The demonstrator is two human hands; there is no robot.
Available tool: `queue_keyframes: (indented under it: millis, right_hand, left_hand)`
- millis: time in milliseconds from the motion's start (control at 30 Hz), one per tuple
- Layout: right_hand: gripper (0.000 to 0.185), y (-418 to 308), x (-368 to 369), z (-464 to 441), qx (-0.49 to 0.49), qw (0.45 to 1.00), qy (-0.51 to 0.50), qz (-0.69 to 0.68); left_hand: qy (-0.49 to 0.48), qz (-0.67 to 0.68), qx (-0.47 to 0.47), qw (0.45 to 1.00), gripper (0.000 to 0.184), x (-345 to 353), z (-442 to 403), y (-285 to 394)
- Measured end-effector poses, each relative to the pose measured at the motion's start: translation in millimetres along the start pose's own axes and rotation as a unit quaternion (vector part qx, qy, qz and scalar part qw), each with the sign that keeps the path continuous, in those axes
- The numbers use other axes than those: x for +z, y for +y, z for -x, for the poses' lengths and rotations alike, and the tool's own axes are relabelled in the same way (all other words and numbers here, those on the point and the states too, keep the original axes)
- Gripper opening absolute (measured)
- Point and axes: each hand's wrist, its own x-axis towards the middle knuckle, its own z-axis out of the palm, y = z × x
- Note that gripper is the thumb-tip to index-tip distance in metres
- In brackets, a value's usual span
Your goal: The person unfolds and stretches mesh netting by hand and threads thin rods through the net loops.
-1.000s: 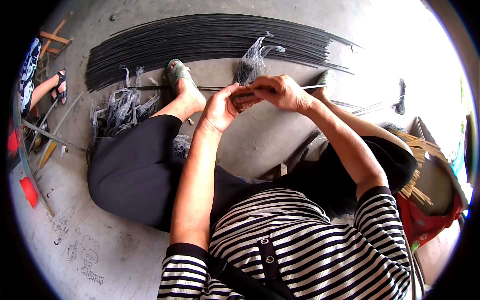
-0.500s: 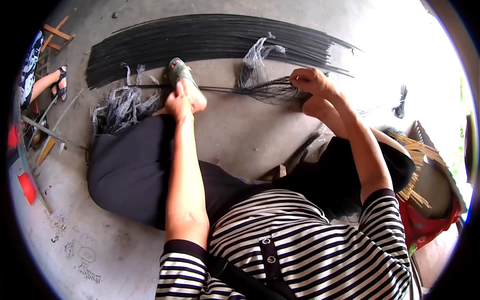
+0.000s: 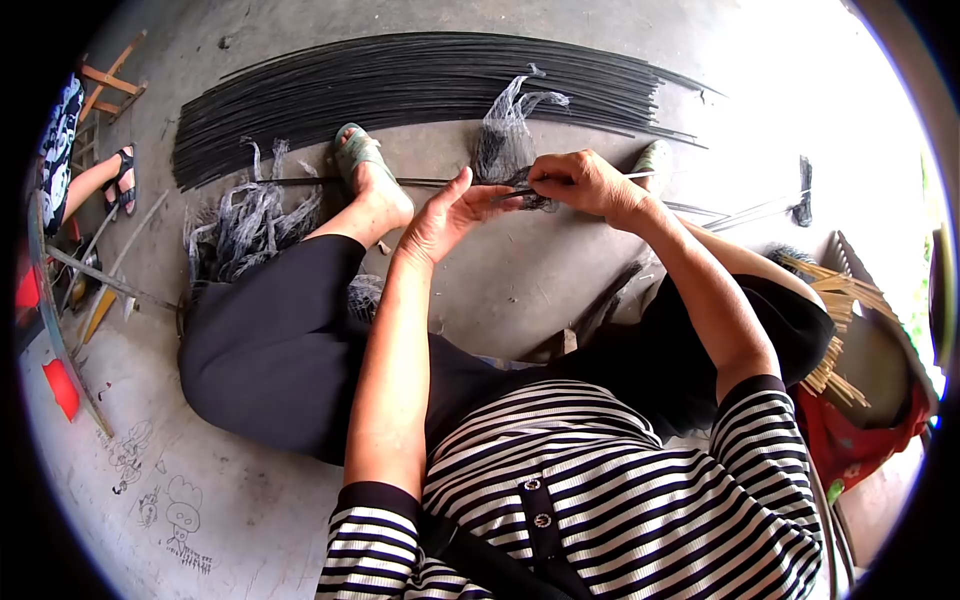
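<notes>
My left hand (image 3: 445, 218) is held palm up, thumb raised and fingers stretched to the right beneath a dark strand. The fingers of my right hand (image 3: 585, 187) are pinched on bunched black netting (image 3: 543, 203), just beyond my left fingertips. A long thin black rod (image 3: 310, 181) runs from the left past my slippered foot (image 3: 362, 165) and behind my left hand; whether it joins the netting is hidden. Grey-white netting (image 3: 505, 140) lies just past my hands, partly over a wide row of black rods (image 3: 400, 85).
A heap of shredded netting (image 3: 255, 220) lies by my left knee. Pale rods (image 3: 730, 213) and a small black bundle (image 3: 804, 190) are at right. Bamboo sticks (image 3: 840, 300) rest near a red bag (image 3: 870, 445). Another person's sandalled foot (image 3: 124, 180) is at far left.
My left hand has left my foot and moved right to meet my right hand. My right hand has come slightly left and down, and the stretched netting is now bunched.
</notes>
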Motion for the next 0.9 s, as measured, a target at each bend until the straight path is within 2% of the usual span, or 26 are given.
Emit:
queue_keyframes:
  millis: [67, 167, 267, 367, 567, 767, 900]
  right_hand:
    - [0.015, -1, 0, 0, -0.015, 1.000, 0.004, -0.009]
    - [0.016, -5, -3, 1, -0.025, 1.000, 0.008, -0.008]
    - [0.016, -8, -5, 1, -0.016, 1.000, 0.016, -0.009]
    - [0.016, -11, -9, 3, 0.001, 1.000, 0.020, -0.009]
    - [0.018, -6, -7, 4, -0.014, 0.999, 0.037, 0.005]
    - [0.021, -8, -16, 7, 0.024, 0.999, 0.017, 0.033]
    - [0.021, -9, -14, 7, 0.019, 0.998, 0.023, 0.060]
  left_hand:
    - [-0.078, 0.111, -0.002, 0.991, 0.076, 13, 2, 2]
    - [0.003, 0.011, 0.012, 1.000, 0.063, 23, -2, 7]
    - [0.089, -0.033, 0.059, 0.994, 0.045, 27, -6, 10]
    - [0.054, 0.078, 0.101, 0.990, 0.040, 7, -10, -4]
    - [0.011, 0.107, 0.037, 0.994, 0.040, 15, -2, 6]
    - [0.022, 0.212, 0.040, 0.976, 0.042, 6, 1, 9]
    - [0.028, 0.197, 0.036, 0.979, 0.042, 8, 2, 11]
